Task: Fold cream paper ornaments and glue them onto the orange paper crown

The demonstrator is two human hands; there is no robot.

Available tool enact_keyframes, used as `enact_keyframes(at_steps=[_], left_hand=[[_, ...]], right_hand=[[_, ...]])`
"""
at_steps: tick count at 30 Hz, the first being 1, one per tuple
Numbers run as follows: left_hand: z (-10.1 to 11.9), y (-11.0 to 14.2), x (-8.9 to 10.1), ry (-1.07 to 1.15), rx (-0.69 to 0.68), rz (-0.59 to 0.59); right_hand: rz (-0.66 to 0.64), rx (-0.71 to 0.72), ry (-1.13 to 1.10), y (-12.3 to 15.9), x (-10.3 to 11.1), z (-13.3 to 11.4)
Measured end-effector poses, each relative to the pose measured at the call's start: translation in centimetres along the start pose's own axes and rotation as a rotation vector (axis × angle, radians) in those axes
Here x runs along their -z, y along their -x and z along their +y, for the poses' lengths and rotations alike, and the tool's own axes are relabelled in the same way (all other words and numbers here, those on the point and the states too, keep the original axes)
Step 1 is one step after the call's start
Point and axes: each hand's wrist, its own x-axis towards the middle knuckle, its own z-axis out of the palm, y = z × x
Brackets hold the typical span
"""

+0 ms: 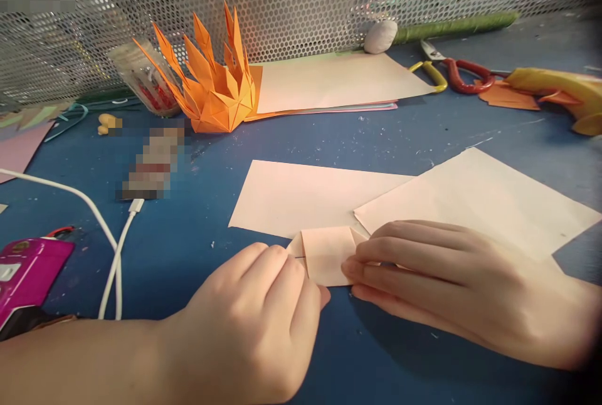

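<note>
A small folded piece of pale paper [328, 254] lies on the blue table between my two hands. My left hand [263, 317] is curled closed at its left end, with the fingertips tucked out of sight and the thumb tip at the lower edge. From the right, my right hand [423, 273] pinches the other end, its long fingers pressed together. Slanted flaps show at both ends of the folded paper. Just behind it lie two flat pale sheets, one on the left [301, 195] and one on the right [480, 198], overlapping each other.
An orange origami model [221, 101] stands at the back beside stacked paper sheets [329, 82]. Red-handled scissors [470, 76] and a yellow glue gun [555, 88] lie back right. A white cable [115, 261] and a magenta object [35, 273] are at left. A perforated metal panel [301, 4] closes the back.
</note>
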Motion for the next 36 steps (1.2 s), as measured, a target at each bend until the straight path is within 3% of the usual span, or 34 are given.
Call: enact_keyframes(at_steps=[8,13,18,24,31,36], left_hand=[[-0.9,-0.7,-0.6,0.108,0.068,-0.057],[-1.1,-0.6,-0.6,0.279,0.136,-0.094],[-1.1,-0.7,-1.0,0.296,0.227,-0.139],[-1.5,-0.9,-1.5,0.305,0.295,-0.17],[-1.5,-1.0,-1.3,0.448,0.294,-0.116],[-1.0,-0.8,-1.6,0.542,0.466,-0.148]], right_hand=[[-0.01,-0.012,-0.012,-0.6,0.4,-0.1],[-0.013,-0.176,-0.153,-0.8,0.4,0.0],[-0.016,-0.299,-0.165,-1.1,0.2,-0.1],[0.022,-0.32,-0.111,-1.5,0.0,-0.4],[-0.012,-0.306,-0.175,-1.1,0.1,-0.1],[0.004,-0.329,-0.181,-1.1,-0.1,-0.2]])
